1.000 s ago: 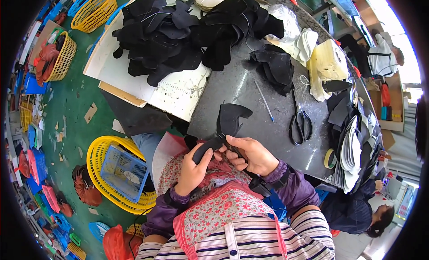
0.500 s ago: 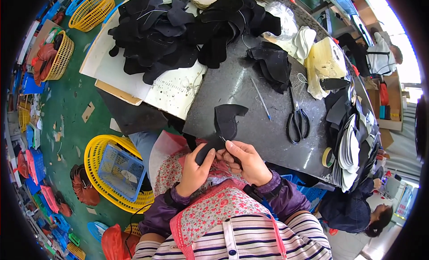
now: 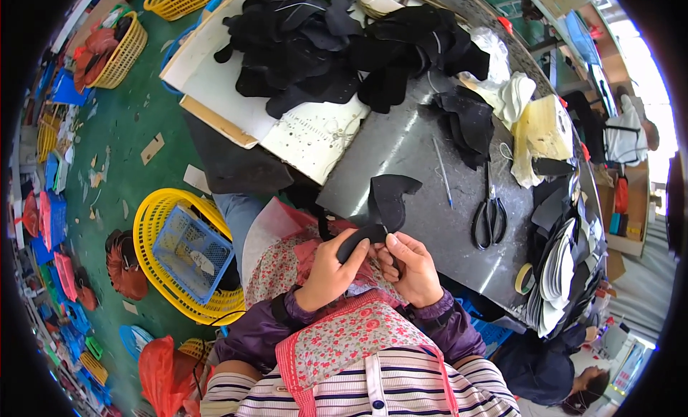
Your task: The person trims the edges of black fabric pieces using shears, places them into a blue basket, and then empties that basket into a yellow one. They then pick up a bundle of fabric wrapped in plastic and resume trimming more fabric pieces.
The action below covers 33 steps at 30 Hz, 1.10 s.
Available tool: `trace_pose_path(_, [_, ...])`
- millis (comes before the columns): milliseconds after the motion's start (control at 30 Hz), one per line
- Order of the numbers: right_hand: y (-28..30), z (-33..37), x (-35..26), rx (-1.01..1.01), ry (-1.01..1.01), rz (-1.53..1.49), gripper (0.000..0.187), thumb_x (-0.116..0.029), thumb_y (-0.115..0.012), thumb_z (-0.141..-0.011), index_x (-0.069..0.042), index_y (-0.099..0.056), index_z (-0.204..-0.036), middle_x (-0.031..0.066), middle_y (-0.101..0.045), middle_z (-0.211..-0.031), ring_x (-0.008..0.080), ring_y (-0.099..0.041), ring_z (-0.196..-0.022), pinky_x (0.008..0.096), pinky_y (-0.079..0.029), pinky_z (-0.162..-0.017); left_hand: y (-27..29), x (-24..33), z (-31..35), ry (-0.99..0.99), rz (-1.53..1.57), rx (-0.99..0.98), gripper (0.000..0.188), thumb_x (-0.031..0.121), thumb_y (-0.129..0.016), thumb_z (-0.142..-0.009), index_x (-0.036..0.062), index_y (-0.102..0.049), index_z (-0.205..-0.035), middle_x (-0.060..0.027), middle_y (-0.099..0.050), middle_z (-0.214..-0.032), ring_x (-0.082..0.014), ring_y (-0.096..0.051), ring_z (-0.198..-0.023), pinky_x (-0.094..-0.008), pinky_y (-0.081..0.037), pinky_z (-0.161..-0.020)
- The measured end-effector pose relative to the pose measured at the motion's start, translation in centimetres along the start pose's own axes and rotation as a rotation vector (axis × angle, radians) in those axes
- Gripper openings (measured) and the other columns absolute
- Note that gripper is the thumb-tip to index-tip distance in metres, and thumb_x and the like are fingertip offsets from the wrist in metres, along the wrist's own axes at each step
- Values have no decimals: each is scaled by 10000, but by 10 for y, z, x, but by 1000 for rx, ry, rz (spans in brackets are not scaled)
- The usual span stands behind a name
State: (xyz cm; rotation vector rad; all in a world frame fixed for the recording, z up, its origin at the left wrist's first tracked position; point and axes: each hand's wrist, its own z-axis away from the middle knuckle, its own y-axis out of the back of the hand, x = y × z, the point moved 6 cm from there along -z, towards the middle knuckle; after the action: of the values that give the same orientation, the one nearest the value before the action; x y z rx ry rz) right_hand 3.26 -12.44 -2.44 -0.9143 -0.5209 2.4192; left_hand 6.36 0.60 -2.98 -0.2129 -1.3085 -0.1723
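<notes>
Over my lap, at the table's near edge, a curved black fabric piece (image 3: 390, 198) bends down from the tabletop into my fingers. My left hand (image 3: 331, 272) is closed on its lower strip, thumb on top. My right hand (image 3: 414, 268) is pinched at the strip's right edge, with a thin bright tip by the thumb; whatever else those curled fingers hold is hidden. To the right on the table lie black-handled scissors (image 3: 489, 220) and a pen (image 3: 443, 174). A stack of black pieces (image 3: 464, 123) rests beyond them.
A large heap of black cut pieces (image 3: 301, 51) covers the white board (image 3: 204, 76) at the far left. White and black pieces (image 3: 555, 273) crowd the table's right side beside a tape roll (image 3: 524, 278). A yellow basket (image 3: 143, 252) stands on the floor at left.
The view has shifted, so the table sits a little further right in it. Both hands remain at the black piece, with the right fingers still pinched at its edge.
</notes>
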Motion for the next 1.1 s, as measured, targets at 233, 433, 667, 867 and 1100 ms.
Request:
trace_pose_path(233, [-6, 4, 3, -14, 32, -2, 243, -222, -495, -945, 11, -565, -932, -15, -458, -677, 52, -342, -509, 191, -276, -457, 4, -2, 1, 33, -49, -10, 132, 101, -557, -883, -22, -578, -926, -86, -607, -723, -91, -551, -643, -262, -421, -556])
trace_pose_path(433, [2, 5, 5, 48, 107, 78, 240, -218, -487, -948, 9, -564, -938, -13, -447, -672, 52, -331, -508, 194, -267, -453, -3, 4, -1, -79, -65, 8, 144, 115, -564, -882, -21, -581, -929, -142, -608, -714, -204, -588, -608, -301, -434, -549])
trace_pose_path(667, [3, 1, 9, -16, 36, -72, 271, -292, -487, -937, -28, -542, -922, -26, -406, -652, 56, -306, -497, 193, -253, -435, -1, 1, -2, -134, -21, 63, 165, 125, -586, -872, -21, -595, -949, -133, -624, -726, -143, -589, -627, -294, -448, -562])
trace_pose_path(867, [16, 0, 10, -44, 52, -10, 259, -320, -475, -942, -65, -512, -914, -49, -357, -621, 43, -261, -465, 188, -209, -399, -11, -12, -1, -181, 20, 41, 167, 118, -598, -843, -7, -600, -953, -190, -617, -769, -315, -633, -692, -350, -469, -590])
trace_pose_path(1100, [23, -5, 8, -36, 88, 46, 245, -308, -460, -953, -75, -515, -904, -39, -370, -613, 50, -271, -452, 196, -219, -394, -15, -12, -1, -244, 24, 47, 187, 143, -577, -844, -20, -582, -935, -225, -596, -777, -401, -582, -723, -404, -462, -626])
